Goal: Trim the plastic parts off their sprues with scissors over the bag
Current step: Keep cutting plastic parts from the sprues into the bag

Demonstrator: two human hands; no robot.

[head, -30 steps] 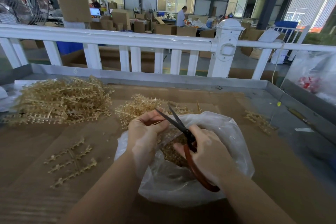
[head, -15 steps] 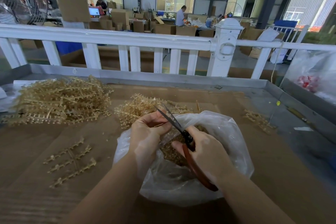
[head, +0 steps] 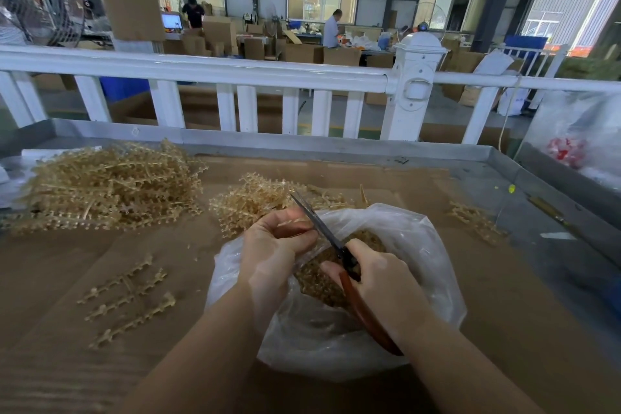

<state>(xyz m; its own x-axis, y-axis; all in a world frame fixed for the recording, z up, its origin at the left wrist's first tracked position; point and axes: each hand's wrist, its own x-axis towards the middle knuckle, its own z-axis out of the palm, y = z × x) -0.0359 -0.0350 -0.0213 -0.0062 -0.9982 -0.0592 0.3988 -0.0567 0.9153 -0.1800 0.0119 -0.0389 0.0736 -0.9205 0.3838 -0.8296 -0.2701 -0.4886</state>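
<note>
My left hand (head: 274, 247) pinches a thin tan plastic sprue (head: 293, 222) above the open clear plastic bag (head: 416, 245). My right hand (head: 383, 282) grips red-handled scissors (head: 331, 237); their dark blades are closed together and lie against the sprue at my left fingertips. A heap of cut tan parts (head: 322, 276) lies inside the bag, partly hidden by both hands. The scissors' handle runs down under my right palm.
A big pile of tan sprues (head: 107, 185) lies at the far left of the cardboard-covered table (head: 67, 329), a smaller pile (head: 258, 200) just behind the bag. Loose sprues (head: 129, 296) lie at the near left, a few (head: 473, 220) at the right. A white railing (head: 235, 72) borders the far side.
The scissor blades, spread apart a second ago, have closed onto the sprue. Both hands stay over the bag, almost in the same place.
</note>
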